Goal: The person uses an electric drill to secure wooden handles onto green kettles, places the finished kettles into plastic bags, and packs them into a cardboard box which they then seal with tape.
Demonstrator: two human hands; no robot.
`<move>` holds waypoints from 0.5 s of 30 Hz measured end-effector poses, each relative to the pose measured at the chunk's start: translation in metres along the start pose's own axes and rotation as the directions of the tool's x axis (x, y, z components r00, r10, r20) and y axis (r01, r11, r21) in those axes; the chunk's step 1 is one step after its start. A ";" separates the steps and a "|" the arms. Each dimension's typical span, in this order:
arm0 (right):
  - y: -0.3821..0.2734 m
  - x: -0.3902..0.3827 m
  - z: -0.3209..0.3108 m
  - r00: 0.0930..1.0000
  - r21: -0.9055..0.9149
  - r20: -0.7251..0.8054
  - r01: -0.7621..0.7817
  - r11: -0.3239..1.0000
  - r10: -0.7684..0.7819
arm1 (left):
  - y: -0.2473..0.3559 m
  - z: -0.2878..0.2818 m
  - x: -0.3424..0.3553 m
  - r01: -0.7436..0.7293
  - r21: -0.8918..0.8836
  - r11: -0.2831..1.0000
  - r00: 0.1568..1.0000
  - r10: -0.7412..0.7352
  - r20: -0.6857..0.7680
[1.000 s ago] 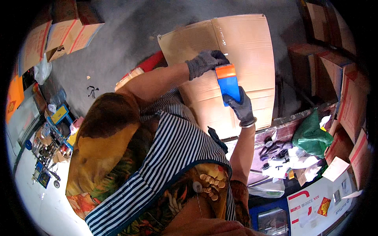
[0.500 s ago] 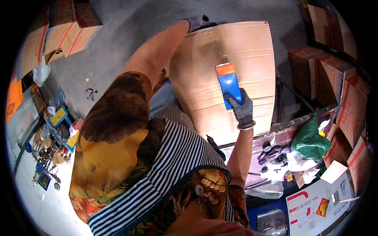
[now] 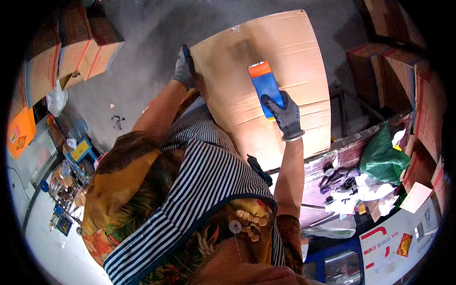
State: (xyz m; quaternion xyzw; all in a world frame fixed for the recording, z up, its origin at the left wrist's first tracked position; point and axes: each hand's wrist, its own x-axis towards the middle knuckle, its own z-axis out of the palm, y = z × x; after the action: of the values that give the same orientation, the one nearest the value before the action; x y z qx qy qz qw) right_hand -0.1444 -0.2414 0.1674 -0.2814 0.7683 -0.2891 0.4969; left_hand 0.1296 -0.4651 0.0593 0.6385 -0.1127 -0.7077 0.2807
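Cardboard box (image 3: 304, 61), tan, with its broad creased face upward; a small glossy patch marks the far edge, left of middle. Tape dispenser (image 3: 266, 86), blue with an orange far end, lies slantwise over this face, far end leaning left.

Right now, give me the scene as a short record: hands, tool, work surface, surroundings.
left_hand: grey-gloved left hand at the cardboard panel's left edge; grip unclear
right_hand: dark-gloved right hand wrapped around the blue-and-orange tool
tool_pose: orange end away from the person, over the panel; contact unclear
wrist: bracelet on the right
clothing: striped apron
right_side: green bag, stacked boxes
left_side: more cardboard boxes, orange sheet
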 end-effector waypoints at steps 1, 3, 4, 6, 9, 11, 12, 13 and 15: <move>-0.005 0.004 -0.002 1.000 -0.033 -0.008 0.011 0.999 -0.012 | 0.000 0.002 0.022 -0.039 0.049 0.998 0.999 0.040 -0.027; -0.008 0.013 -0.008 0.999 -0.042 -0.046 0.024 0.999 -0.026 | 0.008 0.018 0.048 -0.085 0.068 0.994 0.996 0.083 0.033; -0.008 0.018 -0.011 0.997 -0.044 -0.074 0.018 0.999 -0.021 | 0.016 0.038 0.055 -0.088 0.040 0.995 0.989 0.083 0.123; -0.022 0.025 -0.022 0.992 -0.016 -0.128 -0.017 1.000 0.014 | 0.026 0.067 0.076 -0.146 0.136 0.980 0.981 0.126 0.147; -0.033 0.036 -0.034 0.976 -0.009 -0.207 -0.064 0.998 0.060 | 0.042 0.114 0.099 -0.410 0.579 0.704 0.879 0.475 0.045; -0.029 0.035 -0.043 0.978 0.054 -0.167 -0.115 0.992 0.122 | 0.049 0.164 0.071 -0.555 0.809 0.195 0.590 0.778 0.217; -0.026 0.032 -0.044 0.983 0.069 -0.145 -0.099 0.993 0.109 | 0.057 0.189 0.056 -0.524 0.849 -0.069 0.416 0.849 0.326; -0.021 0.031 -0.042 0.982 0.055 -0.164 -0.091 0.994 0.099 | 0.064 0.221 0.045 -0.489 0.821 -0.294 0.295 0.830 0.473; -0.011 0.030 -0.039 0.978 0.021 -0.196 -0.074 0.997 0.077 | 0.046 0.264 0.031 -0.707 0.487 -0.513 0.075 0.630 0.773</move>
State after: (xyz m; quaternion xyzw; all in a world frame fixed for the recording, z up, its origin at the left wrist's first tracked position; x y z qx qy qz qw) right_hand -0.1889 -0.2641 0.1708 -0.2187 0.8217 -0.3018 0.4312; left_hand -0.1149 -0.5718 0.0991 0.3652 -0.8836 -0.1189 0.2678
